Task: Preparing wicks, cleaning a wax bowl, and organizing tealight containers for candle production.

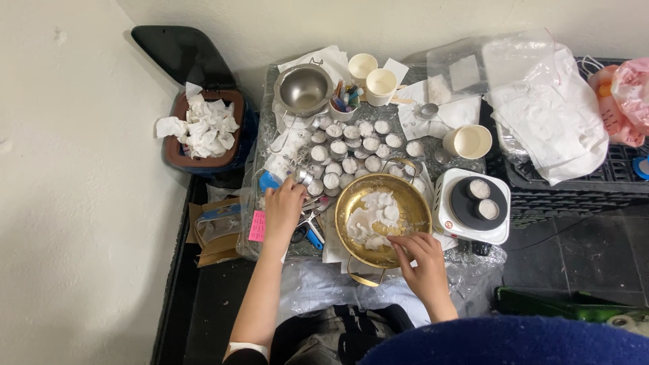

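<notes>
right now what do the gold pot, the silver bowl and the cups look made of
Gold pot: likely brass or gold-toned metal, shiny with bright reflections, white waxy lumps inside. Silver bowl: looks like stainless steel, smooth with a mirror-like sheen. Cups: probably paper, matte cream, thin rolled rims.

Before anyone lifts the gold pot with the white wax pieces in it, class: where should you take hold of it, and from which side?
Grip the gold pot by its two loop handles: the near one juts toward the person, the far one points at the small wax cups. Come from front and back; the hot plate sits close on the right, and the right hand reaches over the rim.
</notes>
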